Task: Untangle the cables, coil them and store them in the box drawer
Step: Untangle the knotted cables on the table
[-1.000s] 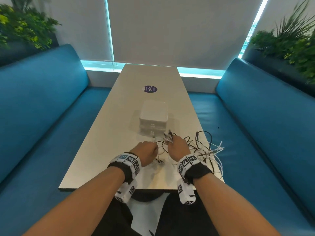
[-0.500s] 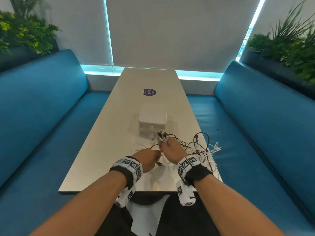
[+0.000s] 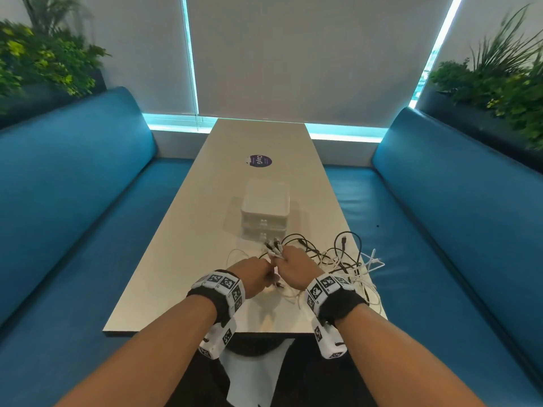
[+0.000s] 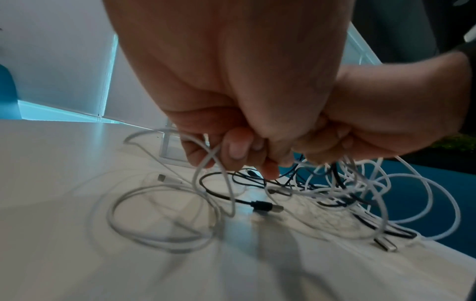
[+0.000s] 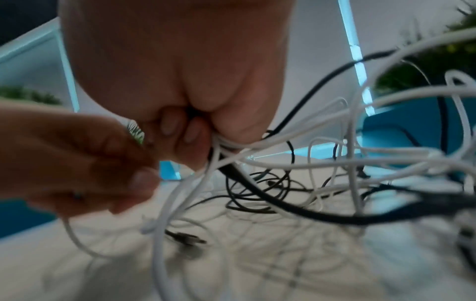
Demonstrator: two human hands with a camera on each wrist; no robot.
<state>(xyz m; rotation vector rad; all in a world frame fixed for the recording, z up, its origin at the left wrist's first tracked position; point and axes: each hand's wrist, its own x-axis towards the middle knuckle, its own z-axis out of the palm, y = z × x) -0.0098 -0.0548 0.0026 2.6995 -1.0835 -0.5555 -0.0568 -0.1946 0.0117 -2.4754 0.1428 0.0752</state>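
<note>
The table [image 3: 188,259] top looks smooth and matt pale laminate with a faint sheen. The box [image 3: 265,205] at its middle seems frosted, semi-matt white plastic. At 4 o'clock from it the cables [image 4: 335,195] are smooth rubbery sheathing, white and black, with shiny metal plugs. The bench seats [image 3: 73,186] look like smooth blue leatherette.

A long pale surface [image 3: 182,259] runs straight ahead from the hands; a white box with two shut drawers [image 3: 265,212] stands on it just beyond the hands; farther off past the box lies a round purple sticker [image 3: 259,161]; under and to the right of the hands a tangle of black and white cables [image 3: 338,257] lies on the surface, reaching its right edge; a white loop [image 4: 159,215] lies left of them
</note>
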